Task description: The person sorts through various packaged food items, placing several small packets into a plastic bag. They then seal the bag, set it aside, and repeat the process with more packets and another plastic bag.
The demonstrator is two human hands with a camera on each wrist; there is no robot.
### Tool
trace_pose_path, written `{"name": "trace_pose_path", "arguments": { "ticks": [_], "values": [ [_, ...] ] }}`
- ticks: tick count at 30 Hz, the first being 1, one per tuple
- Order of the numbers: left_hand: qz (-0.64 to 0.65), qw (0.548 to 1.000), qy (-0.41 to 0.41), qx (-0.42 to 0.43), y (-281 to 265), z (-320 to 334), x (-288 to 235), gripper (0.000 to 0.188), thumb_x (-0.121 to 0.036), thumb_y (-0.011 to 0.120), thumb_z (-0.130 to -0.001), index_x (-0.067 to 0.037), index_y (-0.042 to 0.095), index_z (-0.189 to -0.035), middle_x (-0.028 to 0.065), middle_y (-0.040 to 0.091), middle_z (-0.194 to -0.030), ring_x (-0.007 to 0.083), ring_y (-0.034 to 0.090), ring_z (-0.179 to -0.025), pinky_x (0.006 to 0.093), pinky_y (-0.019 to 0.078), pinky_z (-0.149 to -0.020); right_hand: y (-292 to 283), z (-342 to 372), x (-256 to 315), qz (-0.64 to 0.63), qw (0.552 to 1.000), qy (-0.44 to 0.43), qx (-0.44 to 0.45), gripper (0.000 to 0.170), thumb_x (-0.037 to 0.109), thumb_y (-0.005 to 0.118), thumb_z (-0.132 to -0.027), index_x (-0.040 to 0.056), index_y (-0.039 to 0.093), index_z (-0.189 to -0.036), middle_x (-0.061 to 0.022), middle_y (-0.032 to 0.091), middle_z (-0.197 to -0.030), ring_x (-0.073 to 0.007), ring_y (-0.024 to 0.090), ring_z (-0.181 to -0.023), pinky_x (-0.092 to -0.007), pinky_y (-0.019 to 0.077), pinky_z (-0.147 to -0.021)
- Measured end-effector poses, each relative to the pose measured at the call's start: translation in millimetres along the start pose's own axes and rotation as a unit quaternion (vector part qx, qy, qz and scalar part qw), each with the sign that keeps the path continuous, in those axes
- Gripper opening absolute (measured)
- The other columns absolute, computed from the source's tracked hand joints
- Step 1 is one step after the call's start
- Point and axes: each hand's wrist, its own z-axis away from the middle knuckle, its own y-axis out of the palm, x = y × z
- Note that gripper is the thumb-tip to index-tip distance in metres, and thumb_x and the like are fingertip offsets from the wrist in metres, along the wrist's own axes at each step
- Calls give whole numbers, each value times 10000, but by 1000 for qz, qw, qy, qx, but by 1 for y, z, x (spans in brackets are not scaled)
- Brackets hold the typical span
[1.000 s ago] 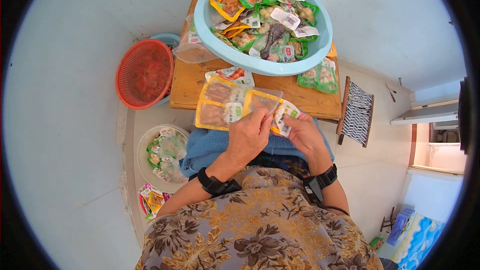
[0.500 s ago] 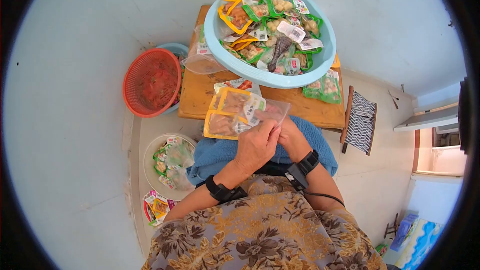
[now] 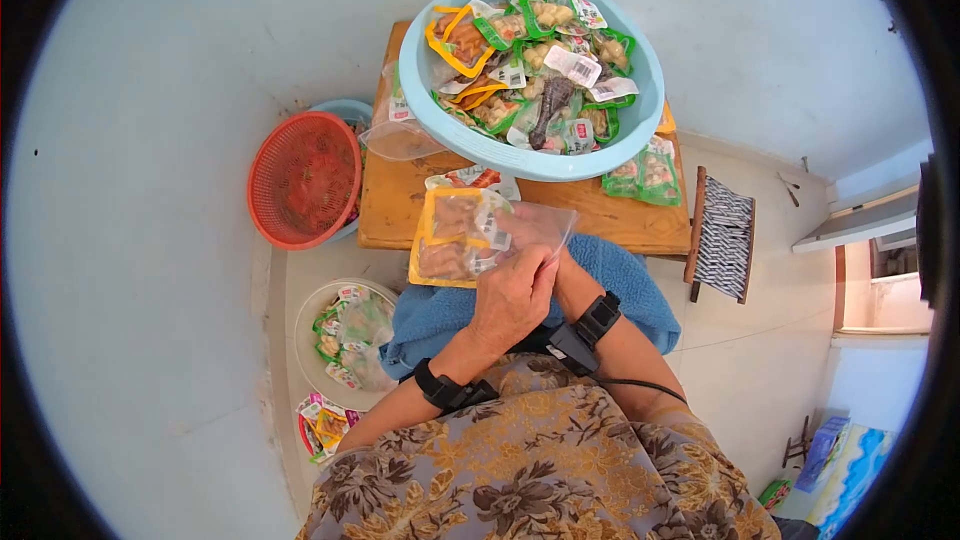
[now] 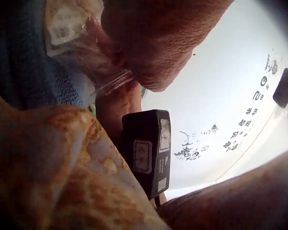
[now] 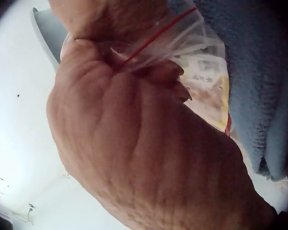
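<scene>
My left hand [image 3: 512, 302] pinches the mouth of a clear zip bag [image 3: 555, 223] above my lap. Yellow-edged food packets [image 3: 447, 258] lie inside it, to the left. The right hand [image 3: 540, 230] reaches into the bag, seen through the plastic, with its fingers stretched to the white label of a packet. A red zip strip [image 5: 158, 36] crosses that hand in the right wrist view, where fingernails show near the packet. In the left wrist view, the left hand [image 4: 153, 38] is large at the top, close to the bag's edge [image 4: 113, 86].
A light blue basin [image 3: 440, 130] full of packets stands on a wooden table [image 3: 395, 210]. Green packets [image 3: 650, 175] lie beside it. A red basket [image 3: 305, 180], a white bucket [image 3: 320, 380] and a woven stool [image 3: 722, 240] stand around. Blue cloth [image 3: 640, 300] covers the lap.
The right hand has moved left into the bag, carrying a yellow-edged packet in beside the others. The left hand keeps hold of the bag's mouth.
</scene>
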Motion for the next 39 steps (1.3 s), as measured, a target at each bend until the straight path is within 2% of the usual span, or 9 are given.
{"name": "trace_pose_path", "arguments": {
  "ticks": [4,6,9,20,25,27,31,33,39],
  "values": [
    [8,1000,4,-4,1,2,1,84,-59,676,-888,-32,614,-938,119,636,-703,221,647,-570,316,490,-506,-13,-16,-23,205,967,-146,37,339,249,581,-990,-3,587,-1218,-75,654,-1058,-181,660,-853,-298,595,-623],
    [12,1000,-2,3,2,3,1,92,-62,682,-884,-33,618,-942,112,634,-697,210,643,-568,314,485,-504,-7,-12,-19,-26,998,-36,41,362,222,586,-984,0,544,-1268,-79,602,-1177,-205,633,-1017,-344,624,-763],
    [18,1000,-5,13,1,2,0,112,-70,697,-875,-34,622,-950,98,626,-685,190,626,-555,311,475,-499,-13,-13,-23,-36,994,-40,93,396,191,595,-975,2,504,-1311,-76,553,-1247,-218,581,-1131,-388,599,-896],
    [26,992,7,120,-6,8,6,241,-144,726,-864,-39,627,-1057,97,629,-735,196,600,-569,308,470,-520,-37,0,-32,-175,971,-80,140,458,118,581,-960,-34,452,-1372,-127,583,-1264,-251,604,-1121,-351,582,-897],
    [-102,964,167,181,-20,14,7,301,-147,740,-825,-68,637,-1097,79,547,-703,221,570,-579,353,450,-506,-62,-9,-44,-84,977,-169,98,423,147,616,-951,-36,519,-1319,-138,637,-1181,-253,663,-1020,-352,591,-842],
    [-155,938,222,218,-23,22,9,305,-152,725,-827,-84,638,-1112,65,505,-689,208,555,-583,348,443,-503,-64,19,-21,-116,991,-67,3,337,135,654,-926,-26,597,-1217,-151,651,-1129,-217,673,-964,-364,579,-837],
    [-277,854,344,276,-27,24,-4,411,-119,595,-809,-105,626,-1218,18,424,-682,166,525,-609,290,454,-523,-83,34,-10,14,994,-51,-91,327,106,719,-860,-21,609,-1141,-116,671,-1029,-192,679,-813,-349,571,-730],
    [-301,844,347,277,-22,24,-9,365,-180,634,-834,-114,633,-1193,18,433,-673,167,530,-598,292,440,-503,-87,37,-9,349,848,-237,-320,307,96,758,-775,13,628,-1040,-147,666,-921,-293,665,-714,-407,550,-657],
    [-402,807,318,295,1,26,-23,308,-306,679,-864,-76,639,-1065,25,490,-642,173,561,-568,290,446,-469,-85,30,0,439,716,-459,-290,249,90,720,-759,29,628,-982,-151,653,-789,-386,643,-773,-458,531,-708]
  ]
}}
